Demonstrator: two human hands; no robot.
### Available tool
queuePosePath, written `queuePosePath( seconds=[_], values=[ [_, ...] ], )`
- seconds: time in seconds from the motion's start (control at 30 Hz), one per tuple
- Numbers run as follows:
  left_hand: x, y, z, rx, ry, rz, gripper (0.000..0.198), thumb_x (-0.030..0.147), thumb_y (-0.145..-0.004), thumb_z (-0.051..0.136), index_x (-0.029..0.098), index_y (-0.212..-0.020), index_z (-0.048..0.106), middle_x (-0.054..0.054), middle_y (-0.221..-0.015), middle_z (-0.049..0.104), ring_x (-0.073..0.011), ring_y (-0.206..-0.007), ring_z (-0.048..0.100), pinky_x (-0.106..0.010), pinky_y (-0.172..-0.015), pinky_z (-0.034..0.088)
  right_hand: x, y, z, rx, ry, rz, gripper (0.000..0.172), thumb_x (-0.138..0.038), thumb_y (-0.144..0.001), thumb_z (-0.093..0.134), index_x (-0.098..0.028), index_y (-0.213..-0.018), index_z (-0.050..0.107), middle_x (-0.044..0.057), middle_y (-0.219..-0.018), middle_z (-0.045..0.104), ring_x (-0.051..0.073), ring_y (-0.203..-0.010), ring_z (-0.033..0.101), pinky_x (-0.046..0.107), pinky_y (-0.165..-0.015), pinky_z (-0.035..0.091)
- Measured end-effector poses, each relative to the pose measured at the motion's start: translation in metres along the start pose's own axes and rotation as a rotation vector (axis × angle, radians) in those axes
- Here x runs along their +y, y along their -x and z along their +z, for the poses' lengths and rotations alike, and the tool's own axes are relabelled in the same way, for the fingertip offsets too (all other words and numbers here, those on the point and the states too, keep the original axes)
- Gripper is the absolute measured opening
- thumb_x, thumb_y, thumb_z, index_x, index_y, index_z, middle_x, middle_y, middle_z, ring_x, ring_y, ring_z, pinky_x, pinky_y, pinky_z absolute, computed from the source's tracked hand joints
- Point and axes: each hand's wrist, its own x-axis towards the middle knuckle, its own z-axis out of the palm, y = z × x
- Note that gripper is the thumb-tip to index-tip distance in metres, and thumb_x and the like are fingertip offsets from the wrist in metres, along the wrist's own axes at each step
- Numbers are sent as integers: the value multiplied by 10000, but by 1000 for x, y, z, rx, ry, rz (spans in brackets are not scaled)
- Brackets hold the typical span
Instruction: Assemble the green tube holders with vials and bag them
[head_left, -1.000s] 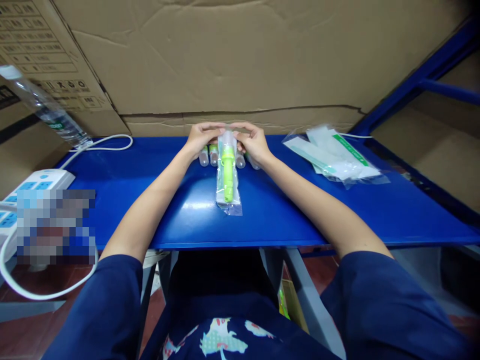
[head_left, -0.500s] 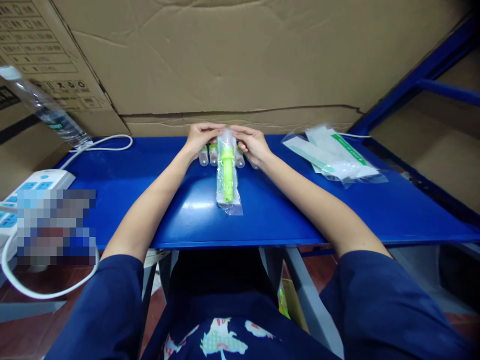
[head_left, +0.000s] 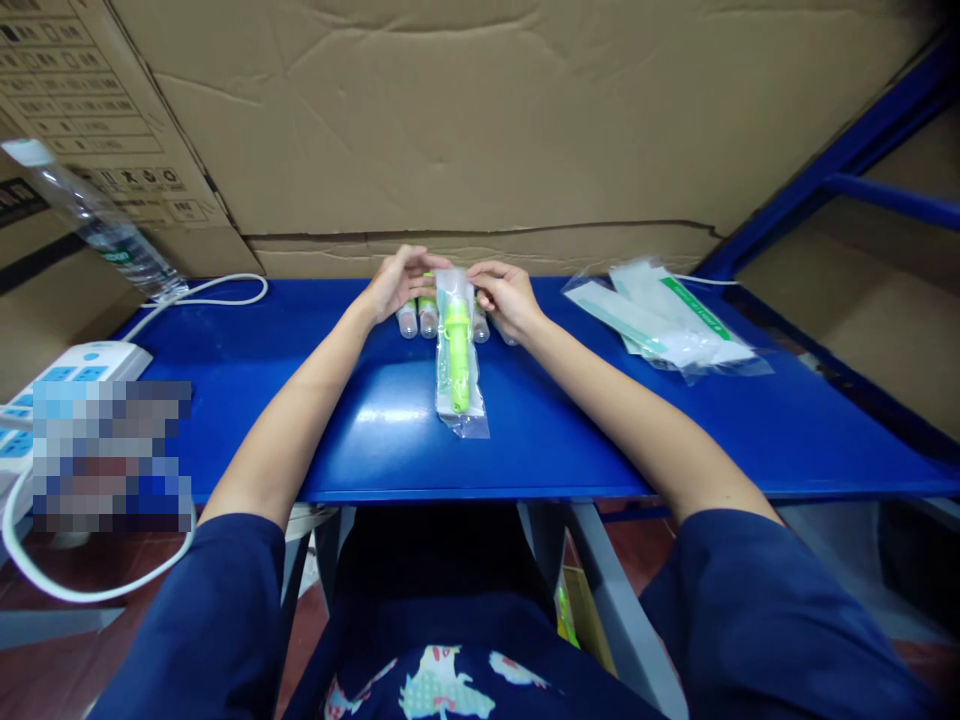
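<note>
A clear plastic bag [head_left: 461,370] with a bright green pen-shaped item [head_left: 458,350] inside lies upright in the view on the blue table. My right hand [head_left: 510,298] pinches the bag's top edge from the right. At the top left of the bag is my left hand [head_left: 394,285], its fingers apart and the fingertips close to the bag's edge. Several small clear tubes [head_left: 428,318] with green tops stand in a row behind the bag, partly hidden by it and by my hands.
Flat clear bags with white and green cards [head_left: 667,315] lie on the table's right. At the left are a leaning water bottle [head_left: 112,225], a white power strip [head_left: 82,370] and a white cable [head_left: 232,290]. Cardboard [head_left: 450,120] walls the back.
My left hand's fingers have opened and drawn slightly away from the bag's top. My right hand keeps its pinch. The whole view has shifted slightly.
</note>
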Motion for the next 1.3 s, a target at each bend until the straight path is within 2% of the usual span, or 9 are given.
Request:
queuePosePath(
  seconds=[0.1, 0.2, 0.4, 0.5, 0.7, 0.87, 1.03, 1.13, 1.3],
  values=[
    [4, 0, 6, 60, -64, 10, 455, 593, -907, 768, 146, -839, 721, -106, -919, 790, -176, -874, 760, -276, -826, 628, 3, -2, -2, -30, 42, -41, 133, -89, -785, 699, -192, -734, 631, -82, -479, 485, 58, -400, 422, 160, -393, 266],
    [5, 0, 11, 93, -146, 51, 378, 406, -817, 906, 158, -760, 627, -50, -817, 727, -156, -844, 716, -294, -861, 612, 7, -4, -3, -41, 72, -84, 141, -138, -803, 738, -206, -758, 623, -80, -502, 485, 66, -412, 436, 170, -400, 289],
    [8, 2, 14, 148, -138, 37, 412, 192, -773, 917, 194, -841, 511, 0, -850, 709, -114, -797, 675, -294, -870, 560, 9, -5, -3, -51, 85, -96, 138, -181, -830, 740, -223, -780, 618, -76, -477, 464, 89, -412, 437, 183, -408, 307],
    [10, 2, 12, 108, -158, -17, 393, 284, -822, 918, 197, -821, 534, 37, -702, 632, -80, -607, 561, -239, -673, 481, 7, -5, -3, -65, 79, -101, 148, -196, -828, 752, -223, -777, 615, -76, -476, 463, 88, -415, 432, 189, -417, 311],
    [11, 5, 7, -233, -193, -50, 575, 646, -920, 753, 189, -629, 560, 53, -500, 436, -52, -436, 323, -246, -485, 231, 3, -2, -2, -74, 64, -89, 134, -189, -819, 741, -220, -787, 615, -72, -486, 477, 92, -433, 466, 181, -423, 320],
    [8, 4, 7, -229, -176, 4, 586, 644, -905, 772, 192, -613, 538, 65, -474, 424, -47, -426, 314, -227, -458, 201, 3, -5, -3, -98, 23, -12, 153, -276, -901, 653, -216, -789, 568, -52, -546, 515, 82, -417, 489, 179, -398, 318],
    [7, 3, 8, -209, -129, 4, 576, 653, -874, 802, 196, -637, 542, 72, -468, 427, -49, -418, 315, -221, -443, 199, 3, -8, -6, -108, -9, -10, 474, -596, -852, 818, -255, -946, 504, -56, -698, 598, 66, -409, 484, 185, -335, 252],
    [7, 3, 9, -233, -93, 14, 595, 703, -810, 831, 195, -661, 562, 73, -479, 423, -49, -427, 311, -222, -438, 194, 0, -5, -6, -214, 1, 30, 619, -701, -756, 888, -233, -875, 501, -76, -617, 520, 34, -394, 374, 180, -326, 203],
    [6, 3, 8, -256, -72, 33, 617, 774, -748, 831, 194, -738, 621, 75, -515, 435, -56, -448, 325, -227, -449, 206, -8, 5, -1, -407, 53, 100, 632, -807, -827, 762, -207, -865, 568, -80, -487, 447, 52, -364, 301, 203, -319, 149]
  ],
)
